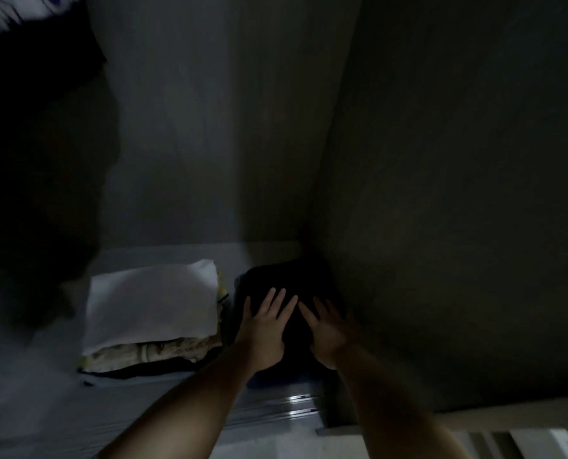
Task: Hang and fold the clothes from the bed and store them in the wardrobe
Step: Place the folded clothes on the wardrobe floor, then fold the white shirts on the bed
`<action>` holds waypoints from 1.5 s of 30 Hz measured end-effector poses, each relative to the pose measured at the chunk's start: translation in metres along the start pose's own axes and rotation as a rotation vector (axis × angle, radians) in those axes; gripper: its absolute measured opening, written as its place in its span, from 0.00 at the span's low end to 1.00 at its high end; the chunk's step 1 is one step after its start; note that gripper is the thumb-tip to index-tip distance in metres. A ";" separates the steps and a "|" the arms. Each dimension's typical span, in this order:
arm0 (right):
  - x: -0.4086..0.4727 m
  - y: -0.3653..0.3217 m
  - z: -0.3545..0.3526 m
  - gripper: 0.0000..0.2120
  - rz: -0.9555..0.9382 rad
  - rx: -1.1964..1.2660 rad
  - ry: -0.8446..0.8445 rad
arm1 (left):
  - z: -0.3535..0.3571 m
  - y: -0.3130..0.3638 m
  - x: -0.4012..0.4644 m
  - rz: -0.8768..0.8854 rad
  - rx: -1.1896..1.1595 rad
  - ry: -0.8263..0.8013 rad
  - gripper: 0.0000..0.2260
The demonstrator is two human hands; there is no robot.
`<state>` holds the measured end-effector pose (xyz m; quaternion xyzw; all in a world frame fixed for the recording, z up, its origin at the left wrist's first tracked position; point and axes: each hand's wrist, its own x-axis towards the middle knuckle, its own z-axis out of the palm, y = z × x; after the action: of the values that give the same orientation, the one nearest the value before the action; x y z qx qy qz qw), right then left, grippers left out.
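Head view: inside the wardrobe, a dark folded garment (285, 286) is seen at the right end of the shelf (176, 256), pushed close to the right side wall (441, 226) and near the back corner. It is covered by both hands, laid flat with fingers straight and spread. The left hand (266, 329) is pressed on its left half, the right hand (325, 332) on its right half, and nothing is gripped by either. Just beside it, toward the shelf's middle, a separate stack (150, 319) is kept: a white folded piece on top, a pale patterned one beneath, something dark at the bottom.

The step appears to be the settling of the garment on its pile. It would be done well if even pressure were applied with the palms, the folds squared to the shelf's front edge, and the neighbouring stack left undisturbed when the hands are withdrawn.

The shelf is pale and smooth, and a metal rail (292, 405) is visible along its front edge. The interior is dimly lit, so fabric detail cannot be made out. At the left, dark hanging clothes (37, 180) are glimpsed.
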<state>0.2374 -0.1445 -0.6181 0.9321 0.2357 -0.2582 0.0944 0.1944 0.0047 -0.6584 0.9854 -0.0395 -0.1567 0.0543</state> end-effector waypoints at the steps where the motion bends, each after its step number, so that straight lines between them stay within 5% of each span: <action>1: -0.015 -0.002 -0.024 0.36 0.003 0.017 0.047 | -0.029 0.002 -0.012 -0.003 -0.007 0.016 0.40; 10: -0.173 -0.028 -0.226 0.27 0.065 0.118 0.184 | -0.284 0.024 -0.133 -0.067 0.042 0.112 0.32; 17: -0.281 -0.050 -0.306 0.16 0.115 0.162 0.239 | -0.398 0.055 -0.211 -0.041 -0.011 0.182 0.16; 23: -0.377 -0.046 -0.296 0.18 0.156 0.170 0.288 | -0.412 0.106 -0.270 0.106 0.028 0.179 0.11; 31: -0.502 0.047 -0.247 0.17 0.457 0.219 0.270 | -0.409 0.241 -0.308 0.322 0.037 0.176 0.11; 45: -0.762 0.277 -0.120 0.18 0.832 0.215 0.279 | -0.393 0.585 -0.358 0.679 0.081 0.202 0.12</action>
<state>-0.1505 -0.6478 -0.1006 0.9780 -0.1767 -0.0932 0.0600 -0.0577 -0.5040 -0.1079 0.9279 -0.3653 -0.0300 0.0679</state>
